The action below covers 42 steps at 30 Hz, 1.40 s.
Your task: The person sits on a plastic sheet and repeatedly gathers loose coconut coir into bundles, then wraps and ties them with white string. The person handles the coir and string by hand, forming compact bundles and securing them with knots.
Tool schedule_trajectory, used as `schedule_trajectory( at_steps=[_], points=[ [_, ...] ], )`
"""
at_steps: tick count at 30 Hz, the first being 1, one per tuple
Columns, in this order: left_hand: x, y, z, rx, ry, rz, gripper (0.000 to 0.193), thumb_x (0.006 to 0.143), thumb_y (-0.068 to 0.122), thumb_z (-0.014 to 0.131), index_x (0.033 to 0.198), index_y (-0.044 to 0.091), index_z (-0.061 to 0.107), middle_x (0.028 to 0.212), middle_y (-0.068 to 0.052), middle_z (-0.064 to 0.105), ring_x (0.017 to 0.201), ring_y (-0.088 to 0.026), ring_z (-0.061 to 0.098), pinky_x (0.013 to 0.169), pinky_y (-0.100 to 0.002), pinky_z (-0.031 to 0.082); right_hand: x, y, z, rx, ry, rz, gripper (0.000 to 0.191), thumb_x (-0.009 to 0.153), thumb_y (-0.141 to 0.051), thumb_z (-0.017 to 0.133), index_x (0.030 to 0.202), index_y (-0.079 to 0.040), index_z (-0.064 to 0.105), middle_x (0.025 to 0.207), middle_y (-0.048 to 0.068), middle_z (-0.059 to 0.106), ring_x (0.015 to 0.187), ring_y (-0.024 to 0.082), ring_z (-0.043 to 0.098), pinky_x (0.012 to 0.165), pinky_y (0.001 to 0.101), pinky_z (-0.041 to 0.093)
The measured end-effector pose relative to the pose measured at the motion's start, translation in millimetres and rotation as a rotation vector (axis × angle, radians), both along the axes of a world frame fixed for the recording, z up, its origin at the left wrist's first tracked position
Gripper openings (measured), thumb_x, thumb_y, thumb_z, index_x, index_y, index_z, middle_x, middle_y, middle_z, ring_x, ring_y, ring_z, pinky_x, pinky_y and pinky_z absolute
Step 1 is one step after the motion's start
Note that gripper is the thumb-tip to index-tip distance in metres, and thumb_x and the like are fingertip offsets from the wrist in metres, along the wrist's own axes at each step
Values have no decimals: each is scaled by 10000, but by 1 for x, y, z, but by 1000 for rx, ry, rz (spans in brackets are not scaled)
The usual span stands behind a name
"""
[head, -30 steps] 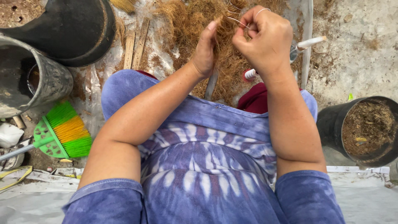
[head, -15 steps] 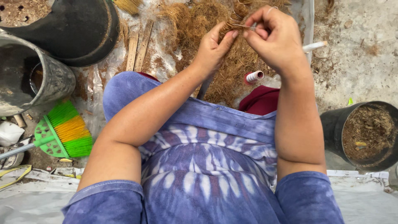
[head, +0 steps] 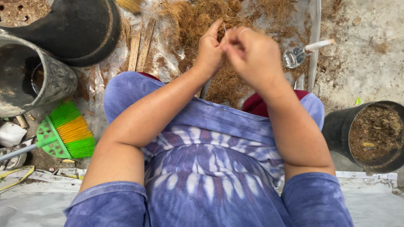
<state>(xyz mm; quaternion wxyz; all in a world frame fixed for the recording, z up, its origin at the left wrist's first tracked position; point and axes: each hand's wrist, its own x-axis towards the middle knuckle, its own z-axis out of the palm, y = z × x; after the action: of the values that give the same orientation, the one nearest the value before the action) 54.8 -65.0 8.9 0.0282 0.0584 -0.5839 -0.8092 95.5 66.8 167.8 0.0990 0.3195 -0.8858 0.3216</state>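
Seen from above, left hand (head: 209, 49) and right hand (head: 252, 56) meet fingertip to fingertip, pinching thin coconut fibre strands (head: 226, 30) over the far fibre pile (head: 198, 19). Black pots (head: 80, 29) crowd the left; the plastic sheet's edge (head: 313, 42) runs along the right.

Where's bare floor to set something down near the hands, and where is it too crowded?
Bare concrete lies right of the plastic sheet's edge, above the soil pot. Under both hands the fibre pile fills the sheet. On the left it is crowded: black pot, bucket, brush.
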Motion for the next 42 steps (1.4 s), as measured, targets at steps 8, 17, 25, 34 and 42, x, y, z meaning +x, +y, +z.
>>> schedule_trajectory(
  at_steps=[8,17,25,34,42],
  points=[
    [13,-10,27,220,229,-253,367,1061,175,695,1341,-43,600,1225,-90,729,1160,-139,669,1083,-316,543,-36,42,-16,-338,-507,-24,149,1039,-74,764,995,-31,628,756,-88,525,662,-12,433,561,182,333],
    [30,-23,58,531,30,-591,327,1032,262,657,1263,31,630,1074,-69,714,920,-126,681,842,-306,574,-46,56,-12,-625,-894,268,397,977,-138,781,1314,-40,596,922,-83,597,756,-11,496,646,164,370],
    [24,-35,56,619,-16,-1021,486,1070,504,573,1046,25,654,783,-68,602,673,-170,578,608,-315,477,-49,45,-5,-631,-1184,463,590,900,-198,805,1415,-21,576,1182,49,725,1086,125,714,947,270,592],
    [21,-38,75,454,96,-1179,694,1033,648,455,994,-5,687,1050,-210,725,1054,-322,729,1041,-443,569,-45,47,-6,-703,-1186,528,342,924,-180,802,1162,-43,597,895,80,694,689,186,747,579,313,620],
    [16,-22,46,237,-109,-809,921,932,774,279,1528,90,438,1363,-202,658,1287,-300,648,1059,-486,553,-48,60,-24,-686,-885,410,368,1034,-186,824,1268,-20,594,1025,7,625,808,53,544,663,201,404]
  ],
)
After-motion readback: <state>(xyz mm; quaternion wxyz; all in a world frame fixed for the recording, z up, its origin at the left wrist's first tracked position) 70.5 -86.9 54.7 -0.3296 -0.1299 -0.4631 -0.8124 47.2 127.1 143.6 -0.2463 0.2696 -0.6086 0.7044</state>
